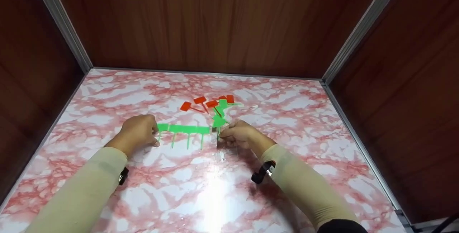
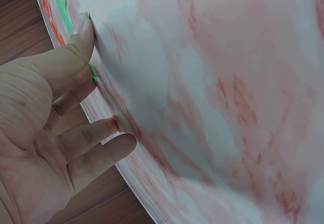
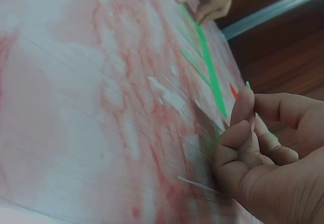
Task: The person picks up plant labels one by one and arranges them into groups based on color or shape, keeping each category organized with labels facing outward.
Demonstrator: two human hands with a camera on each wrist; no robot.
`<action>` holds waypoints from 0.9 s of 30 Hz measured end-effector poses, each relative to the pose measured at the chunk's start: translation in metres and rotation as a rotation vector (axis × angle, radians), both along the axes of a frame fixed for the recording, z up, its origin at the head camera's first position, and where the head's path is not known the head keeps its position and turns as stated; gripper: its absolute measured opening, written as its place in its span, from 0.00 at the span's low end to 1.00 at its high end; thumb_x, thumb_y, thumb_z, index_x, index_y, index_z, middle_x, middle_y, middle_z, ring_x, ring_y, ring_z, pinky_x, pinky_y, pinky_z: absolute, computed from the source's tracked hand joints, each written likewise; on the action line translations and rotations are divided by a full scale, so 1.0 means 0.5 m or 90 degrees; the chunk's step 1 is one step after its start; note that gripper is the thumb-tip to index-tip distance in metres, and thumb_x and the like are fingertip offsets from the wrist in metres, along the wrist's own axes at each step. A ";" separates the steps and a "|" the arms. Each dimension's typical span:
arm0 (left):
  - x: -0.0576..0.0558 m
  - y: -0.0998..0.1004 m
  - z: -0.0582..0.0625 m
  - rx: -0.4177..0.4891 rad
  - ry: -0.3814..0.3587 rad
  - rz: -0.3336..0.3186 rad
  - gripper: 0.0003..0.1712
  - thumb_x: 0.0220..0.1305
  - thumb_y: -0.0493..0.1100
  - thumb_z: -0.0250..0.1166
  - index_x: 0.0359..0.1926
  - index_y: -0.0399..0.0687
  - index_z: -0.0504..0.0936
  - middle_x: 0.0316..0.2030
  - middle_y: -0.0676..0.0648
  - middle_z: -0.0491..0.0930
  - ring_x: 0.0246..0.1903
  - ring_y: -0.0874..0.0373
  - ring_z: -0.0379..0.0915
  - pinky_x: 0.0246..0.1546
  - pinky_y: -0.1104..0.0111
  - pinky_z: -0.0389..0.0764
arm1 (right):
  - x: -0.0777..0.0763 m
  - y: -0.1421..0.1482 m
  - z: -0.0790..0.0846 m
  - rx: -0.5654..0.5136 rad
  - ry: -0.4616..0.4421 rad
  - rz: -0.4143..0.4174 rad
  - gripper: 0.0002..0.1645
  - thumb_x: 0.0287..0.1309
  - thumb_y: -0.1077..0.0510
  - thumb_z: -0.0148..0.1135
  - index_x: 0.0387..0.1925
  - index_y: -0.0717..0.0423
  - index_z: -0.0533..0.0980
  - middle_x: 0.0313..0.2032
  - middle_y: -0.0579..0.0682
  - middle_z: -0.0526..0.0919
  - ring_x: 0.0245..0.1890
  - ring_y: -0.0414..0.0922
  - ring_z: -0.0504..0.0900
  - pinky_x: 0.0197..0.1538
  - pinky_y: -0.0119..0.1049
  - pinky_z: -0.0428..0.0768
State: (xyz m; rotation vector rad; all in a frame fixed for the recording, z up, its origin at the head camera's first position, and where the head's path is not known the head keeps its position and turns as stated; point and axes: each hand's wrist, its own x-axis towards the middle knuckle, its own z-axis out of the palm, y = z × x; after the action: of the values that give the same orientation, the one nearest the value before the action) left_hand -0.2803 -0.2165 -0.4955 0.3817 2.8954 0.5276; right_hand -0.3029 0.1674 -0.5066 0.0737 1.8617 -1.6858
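Flat green T-shaped plant labels [image 1: 189, 129] lie side by side in a row, heads joined in a line and stems toward me. At the row's left end my left hand [image 1: 140, 131] holds the outermost label, thumb near its stem tip and index finger at its head; green edges show by these fingertips in the left wrist view. My right hand [image 1: 241, 133] pinches another green label [image 1: 218, 122] by its stem, just past the row's right end. Its head points away from me. In the right wrist view, the curled fingers [image 3: 235, 135] hide most of it.
Behind the right hand lies a loose pile of green labels [image 1: 223, 104] with several red labels [image 1: 185, 106] around it. The pink marbled tabletop [image 1: 172, 197] is bounded by dark wood panels [image 1: 200, 21] at the back and sides. Bright glare falls on the near middle.
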 end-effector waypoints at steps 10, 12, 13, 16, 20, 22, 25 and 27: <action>-0.001 0.002 -0.001 0.007 -0.003 0.005 0.26 0.55 0.45 0.92 0.52 0.42 0.96 0.53 0.40 0.93 0.57 0.35 0.88 0.60 0.37 0.87 | 0.016 -0.010 0.001 0.039 0.008 -0.020 0.07 0.69 0.69 0.72 0.34 0.57 0.86 0.28 0.49 0.91 0.26 0.40 0.87 0.33 0.30 0.85; 0.000 0.002 -0.001 0.007 -0.001 0.004 0.25 0.54 0.46 0.92 0.52 0.42 0.96 0.53 0.41 0.93 0.57 0.35 0.88 0.60 0.37 0.87 | 0.014 -0.012 0.001 0.053 0.009 -0.022 0.07 0.68 0.69 0.73 0.33 0.57 0.86 0.27 0.49 0.91 0.26 0.40 0.86 0.33 0.30 0.85; 0.000 0.002 -0.001 0.007 0.000 0.003 0.26 0.54 0.46 0.92 0.52 0.42 0.96 0.53 0.41 0.93 0.57 0.35 0.89 0.60 0.37 0.87 | 0.014 -0.012 0.001 0.060 0.010 -0.021 0.07 0.67 0.70 0.73 0.33 0.57 0.86 0.27 0.49 0.91 0.26 0.40 0.86 0.32 0.30 0.85; -0.001 0.001 -0.002 0.006 -0.001 0.003 0.26 0.54 0.46 0.92 0.52 0.42 0.96 0.54 0.40 0.93 0.58 0.35 0.89 0.60 0.37 0.87 | 0.011 -0.013 0.002 0.074 0.012 -0.017 0.08 0.66 0.69 0.74 0.31 0.58 0.87 0.26 0.50 0.91 0.25 0.39 0.85 0.32 0.29 0.85; -0.001 0.002 0.001 0.003 -0.005 0.004 0.26 0.54 0.46 0.92 0.53 0.41 0.96 0.55 0.40 0.93 0.58 0.34 0.89 0.61 0.37 0.87 | 0.011 -0.015 0.002 0.092 0.020 0.001 0.07 0.67 0.68 0.74 0.31 0.59 0.87 0.26 0.50 0.91 0.25 0.39 0.85 0.32 0.28 0.85; 0.000 0.002 0.001 0.003 -0.006 0.004 0.27 0.54 0.46 0.92 0.53 0.41 0.96 0.55 0.40 0.93 0.59 0.34 0.89 0.61 0.37 0.87 | 0.012 -0.016 0.003 0.103 0.025 0.009 0.06 0.66 0.68 0.75 0.31 0.59 0.88 0.26 0.51 0.92 0.25 0.39 0.85 0.33 0.28 0.86; 0.001 0.002 0.003 0.002 -0.008 0.004 0.28 0.53 0.46 0.92 0.53 0.40 0.95 0.55 0.39 0.93 0.59 0.33 0.88 0.61 0.36 0.87 | 0.013 -0.020 0.003 0.120 0.032 0.014 0.06 0.66 0.67 0.75 0.31 0.60 0.88 0.26 0.51 0.92 0.25 0.39 0.86 0.33 0.28 0.87; 0.001 0.001 0.003 -0.001 -0.006 0.003 0.28 0.54 0.46 0.92 0.53 0.40 0.96 0.55 0.39 0.93 0.59 0.33 0.88 0.61 0.36 0.87 | 0.016 -0.023 0.005 0.128 0.038 0.016 0.05 0.66 0.67 0.75 0.32 0.61 0.90 0.26 0.51 0.92 0.25 0.39 0.87 0.33 0.28 0.87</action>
State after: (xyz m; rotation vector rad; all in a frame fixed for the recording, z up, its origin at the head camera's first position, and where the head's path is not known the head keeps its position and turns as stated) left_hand -0.2799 -0.2161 -0.4940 0.3708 2.8875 0.5271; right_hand -0.2951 0.1560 -0.5042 0.0832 2.0636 -1.4944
